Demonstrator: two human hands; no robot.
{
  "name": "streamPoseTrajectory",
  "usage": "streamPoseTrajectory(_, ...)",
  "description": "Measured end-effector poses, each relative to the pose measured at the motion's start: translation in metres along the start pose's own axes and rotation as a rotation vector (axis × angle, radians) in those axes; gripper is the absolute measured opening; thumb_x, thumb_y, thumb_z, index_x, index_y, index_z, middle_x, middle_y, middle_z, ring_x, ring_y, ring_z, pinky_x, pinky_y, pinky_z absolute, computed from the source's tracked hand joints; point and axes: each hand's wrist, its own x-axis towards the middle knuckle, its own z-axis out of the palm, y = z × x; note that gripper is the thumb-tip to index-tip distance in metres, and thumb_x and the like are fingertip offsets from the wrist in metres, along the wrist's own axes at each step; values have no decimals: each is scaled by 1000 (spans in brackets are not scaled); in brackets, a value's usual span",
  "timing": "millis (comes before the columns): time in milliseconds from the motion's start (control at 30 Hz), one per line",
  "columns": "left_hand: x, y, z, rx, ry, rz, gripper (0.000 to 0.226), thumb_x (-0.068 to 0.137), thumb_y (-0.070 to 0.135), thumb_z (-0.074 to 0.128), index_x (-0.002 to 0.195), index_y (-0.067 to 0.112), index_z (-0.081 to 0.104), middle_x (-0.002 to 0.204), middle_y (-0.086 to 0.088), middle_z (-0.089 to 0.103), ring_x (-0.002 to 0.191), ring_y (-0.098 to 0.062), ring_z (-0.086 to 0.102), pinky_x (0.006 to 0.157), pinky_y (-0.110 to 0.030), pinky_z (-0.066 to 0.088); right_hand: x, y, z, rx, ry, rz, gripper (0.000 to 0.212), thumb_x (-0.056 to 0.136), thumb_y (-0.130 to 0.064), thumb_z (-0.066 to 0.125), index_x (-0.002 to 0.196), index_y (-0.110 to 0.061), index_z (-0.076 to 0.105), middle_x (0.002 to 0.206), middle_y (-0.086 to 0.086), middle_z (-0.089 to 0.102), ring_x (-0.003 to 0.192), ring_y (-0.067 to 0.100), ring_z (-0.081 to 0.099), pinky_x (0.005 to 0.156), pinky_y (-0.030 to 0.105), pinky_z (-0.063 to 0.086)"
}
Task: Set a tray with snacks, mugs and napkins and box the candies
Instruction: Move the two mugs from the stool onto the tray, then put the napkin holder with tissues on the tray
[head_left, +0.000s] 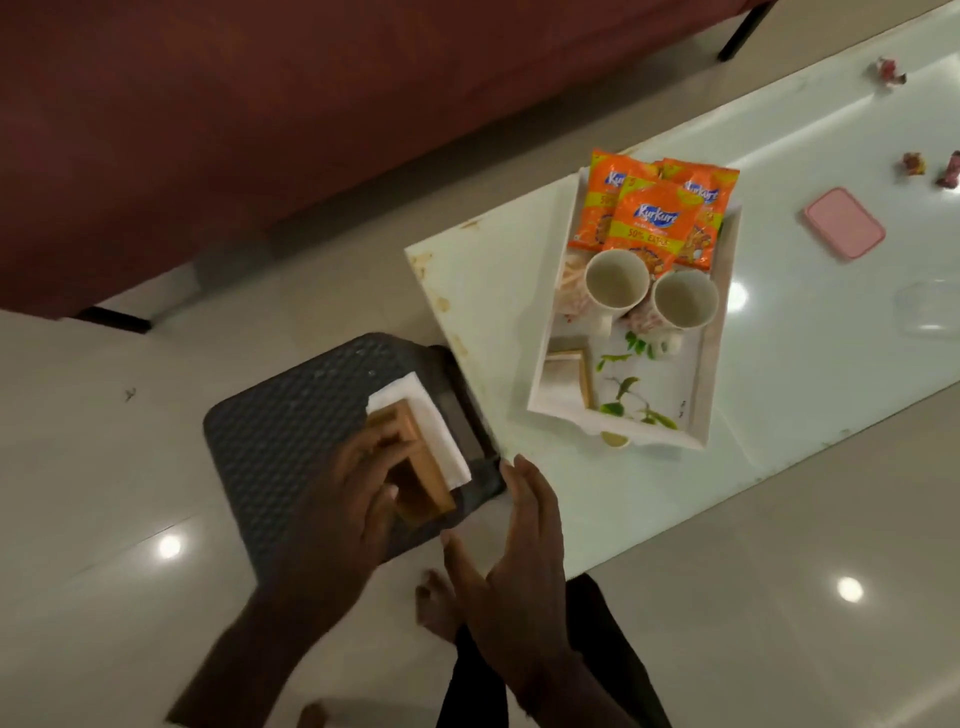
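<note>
My left hand (348, 499) grips a light brown wooden napkin holder (426, 483), with the fingers curled round its near side. A stack of white paper napkins (436, 421) stands in the holder. I hold it just above the dark grey stool with the dotted top (291, 415); I cannot tell if it touches the stool. My right hand (519, 561) is beside it, with fingers straight and a little spread, and it holds nothing. It is over the near corner of the white glossy surface (597, 499).

On the surface, further from me, lies a white rectangular tray with a green leaf print (660, 384). At its far end there are orange snack packets (649, 218), overlapping each other. Just in front of them two white mugs (617, 280) stand upright side by side, both empty inside. In the near left corner of the tray lies a flat piece with a wooden edge (569, 371); I cannot tell what it is.

To the right of the tray, well apart from it, a pink rectangular lid (844, 223) lies flat. A clear plastic box (930, 306) stands near it, hard to see. Some small wrapped candies (913, 163) are scattered on the far part of the surface, outside the box.

A dark red sofa (208, 130) stands behind the stool, on the pale shiny floor (104, 467).
</note>
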Motion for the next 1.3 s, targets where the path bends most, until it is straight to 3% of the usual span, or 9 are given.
streamPoseTrajectory(133, 21, -48, -22, 279, -178, 132, 63, 89, 0, 54, 145, 24, 42, 150, -7, 39, 133, -23, 43, 104, -35, 40, -18, 3, 47, -74, 23, 23, 97, 75, -61, 62, 155, -33, 14, 161, -13, 21, 145, -9, 8, 114, 20, 15)
streamPoseTrajectory(333, 71, -87, -22, 473, -322, 265, 86, 78, 6, 75, 151, 25, 33, 158, -4, 29, 142, -27, 33, 110, -40, 32, -20, 20, 99, -31, 31, 165, 103, 78, -56, 73, 157, -26, 13, 166, -7, 17, 150, 11, 19, 119, 29, 22)
streamPoseTrajectory(500, 111, -104, -12, 412, -418, 396, 66, 84, 18, 72, 144, 21, 43, 149, -5, 45, 134, -24, 44, 106, -32, 27, -12, 29, 126, -52, 129, 240, 98, 79, -54, 74, 156, -22, 22, 163, -2, 28, 147, 19, 31, 118, 36, 30)
streamPoseTrajectory(600, 131, -111, -4, 377, -524, 337, 50, 92, 31, 62, 140, 26, 49, 144, 0, 51, 131, -19, 48, 113, -39, 35, -7, 34, 136, -95, 203, 256, 89, 80, -54, 74, 152, -20, 35, 158, -1, 39, 144, 21, 38, 116, 43, 37)
streamPoseTrajectory(667, 136, -113, -3, 414, -548, 309, 47, 91, 25, 63, 136, 31, 51, 142, 2, 53, 127, -19, 52, 109, -45, 42, -6, 36, 141, -102, 256, 250, 80, 80, -53, 75, 145, -19, 45, 154, -1, 45, 140, 21, 45, 113, 46, 41)
streamPoseTrajectory(767, 138, -110, -6, 447, -568, 288, 50, 88, 18, 68, 134, 31, 54, 141, 3, 54, 124, -20, 53, 105, -37, 42, -6, 36, 142, -77, 307, 233, 67, 79, -52, 76, 135, -21, 55, 149, -2, 51, 133, 20, 52, 110, 43, 44)
streamPoseTrajectory(1000, 126, -61, -41, 354, -551, 264, 43, 87, 15, 70, 128, 22, 61, 132, -3, 61, 113, -20, 60, 98, -42, 50, -5, 12, 89, -33, 304, 122, 55, 75, -46, 79, 122, -23, 61, 146, -2, 51, 135, 15, 47, 107, 52, 45)
streamPoseTrajectory(1167, 114, -21, -62, 192, -460, 269, 45, 83, 19, 74, 122, 34, 58, 118, 15, 58, 106, -6, 54, 88, -16, 37, 12, 2, 2, -21, 255, 3, 54, 70, -36, 86, 118, -21, 66, 149, 1, 49, 139, 21, 44, 105, 61, 42)
streamPoseTrajectory(1300, 112, 22, -44, 121, -375, 292, 55, 78, 26, 78, 129, 32, 56, 126, 17, 58, 111, -10, 59, 93, -30, 48, 41, 14, -81, -153, 262, -136, 57, 67, -33, 87, 120, -19, 69, 139, 2, 55, 134, 23, 48, 103, 59, 41)
